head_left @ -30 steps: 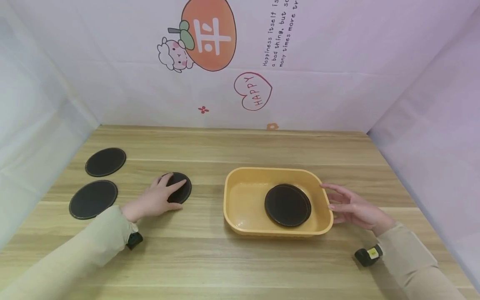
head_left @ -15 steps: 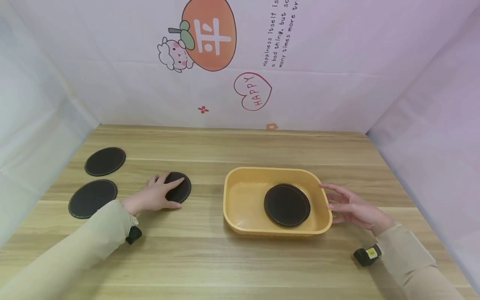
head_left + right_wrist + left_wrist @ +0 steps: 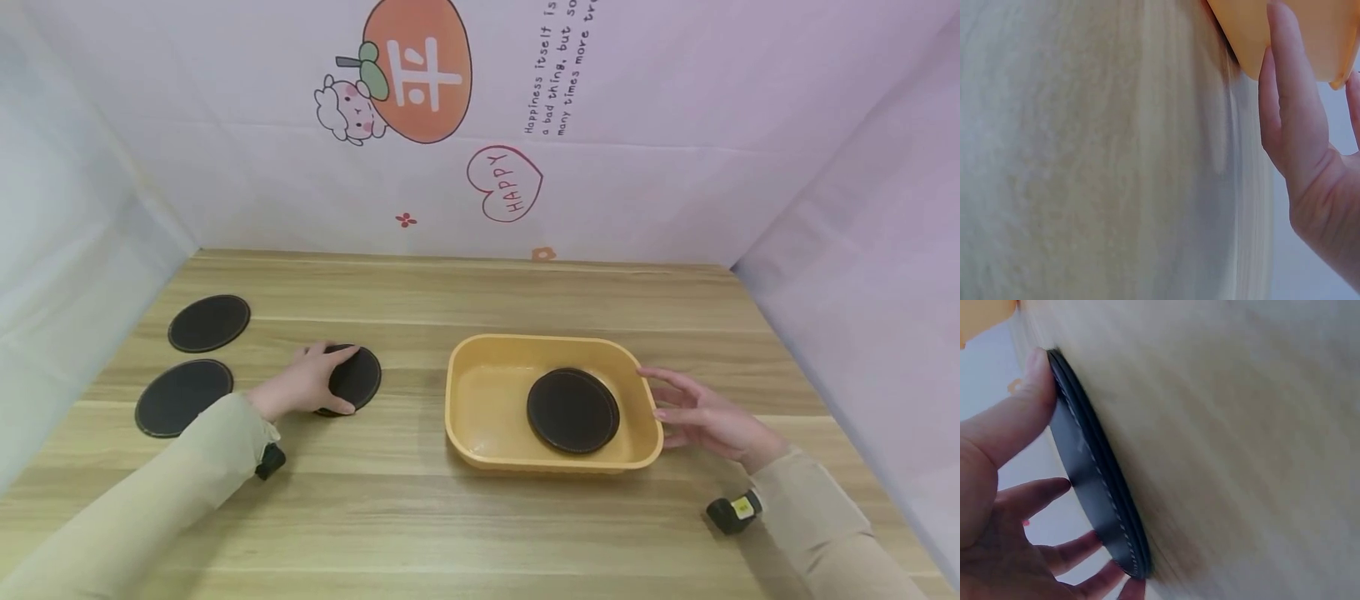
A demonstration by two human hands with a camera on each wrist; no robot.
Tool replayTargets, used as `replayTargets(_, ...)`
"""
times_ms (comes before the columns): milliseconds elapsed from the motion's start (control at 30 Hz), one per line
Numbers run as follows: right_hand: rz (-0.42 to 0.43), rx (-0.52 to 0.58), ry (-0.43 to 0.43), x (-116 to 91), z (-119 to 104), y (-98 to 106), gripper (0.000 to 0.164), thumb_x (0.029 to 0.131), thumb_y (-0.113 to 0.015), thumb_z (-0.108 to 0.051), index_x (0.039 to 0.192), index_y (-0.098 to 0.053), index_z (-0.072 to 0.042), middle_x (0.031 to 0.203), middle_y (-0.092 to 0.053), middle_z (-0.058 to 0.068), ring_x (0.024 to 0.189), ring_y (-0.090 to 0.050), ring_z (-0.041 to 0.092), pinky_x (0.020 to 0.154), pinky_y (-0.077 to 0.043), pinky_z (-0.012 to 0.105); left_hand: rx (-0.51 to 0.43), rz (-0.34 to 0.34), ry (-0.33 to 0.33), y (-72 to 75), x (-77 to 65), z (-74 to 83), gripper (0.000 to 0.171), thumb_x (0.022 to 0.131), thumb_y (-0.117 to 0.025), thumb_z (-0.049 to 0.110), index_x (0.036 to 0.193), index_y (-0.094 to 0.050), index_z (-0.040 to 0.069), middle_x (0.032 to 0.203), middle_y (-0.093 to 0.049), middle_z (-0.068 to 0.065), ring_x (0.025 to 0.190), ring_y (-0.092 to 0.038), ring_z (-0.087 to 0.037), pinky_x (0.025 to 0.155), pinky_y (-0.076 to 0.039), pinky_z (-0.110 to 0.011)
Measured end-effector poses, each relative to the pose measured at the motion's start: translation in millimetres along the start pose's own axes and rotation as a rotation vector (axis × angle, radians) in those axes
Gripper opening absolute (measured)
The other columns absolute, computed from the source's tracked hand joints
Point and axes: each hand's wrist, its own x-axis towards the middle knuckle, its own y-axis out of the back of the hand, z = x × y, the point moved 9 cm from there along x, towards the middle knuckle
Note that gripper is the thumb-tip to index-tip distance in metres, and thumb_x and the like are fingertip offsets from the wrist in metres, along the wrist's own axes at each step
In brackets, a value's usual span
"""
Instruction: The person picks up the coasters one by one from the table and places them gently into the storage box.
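Note:
My left hand [image 3: 303,385] spans a round black leather coaster [image 3: 360,377] on the table, thumb at its near edge and fingers at its far edge. In the left wrist view, thumb and fingertips grip opposite ends of this coaster [image 3: 1088,456]; its stitched edge looks layered, perhaps more than one piece. My right hand [image 3: 708,417] touches the right end of a yellow plastic basin [image 3: 480,461], fingers fairly straight. The right wrist view shows the fingers along the outer wall of the basin [image 3: 1247,37]. Inside the basin, right of its middle, lies another black coaster [image 3: 573,411], seemingly stacked.
Two more black coasters lie at the left, one farther back [image 3: 209,323] and one nearer [image 3: 184,397], close to the left forearm. White cloth walls [image 3: 637,200] stand around the back and sides of the wooden table [image 3: 420,533].
My left hand has shifted slightly left and spread around the coaster, its thumb now at the near edge. The right hand and basin stay nearly still.

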Motion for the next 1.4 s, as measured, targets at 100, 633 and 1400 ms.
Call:
replayTargets(100,-0.006,0.008,-0.005,2.0,-1.0,-1.5,0.054,0.097,-0.041,0.004,0.139,-0.039,-0.031,0.130,-0.048,-0.009,0.114,-0.058,0.017,0.084,-0.053,0.048,0.013,0.033,0.007,3.4,2.5,-5.9,0.093,0.070,-0.085,0.030,0.143,-0.037,0.000,0.138,-0.031,-0.035,0.116,-0.034,-0.057,0.091,-0.038,-0.064)
replayTargets(633,-0.022,0.000,0.002,3.6,-5.7,-1.3,0.054,0.097,-0.040,0.004,0.137,-0.039,-0.032,0.129,-0.048,-0.007,0.112,-0.059,0.017,0.083,-0.054,0.047,-0.093,-0.080,0.083,21.3,18.4,-26.5,0.059,0.078,-0.077,0.011,0.127,-0.048,-0.002,0.133,-0.043,-0.036,0.116,-0.048,-0.048,0.093,-0.044,-0.055)
replayTargets(1400,-0.036,0.020,-0.009,1.2,2.7,-1.3,0.055,0.097,-0.040,0.004,0.137,-0.040,-0.033,0.130,-0.048,-0.009,0.112,-0.059,0.019,0.084,-0.053,0.048,-0.545,-0.262,0.194,14.1,6.8,-61.2,0.040,0.091,-0.058,0.002,0.125,-0.039,-0.006,0.100,-0.047,-0.012,0.073,-0.053,-0.012,0.060,-0.053,-0.023)
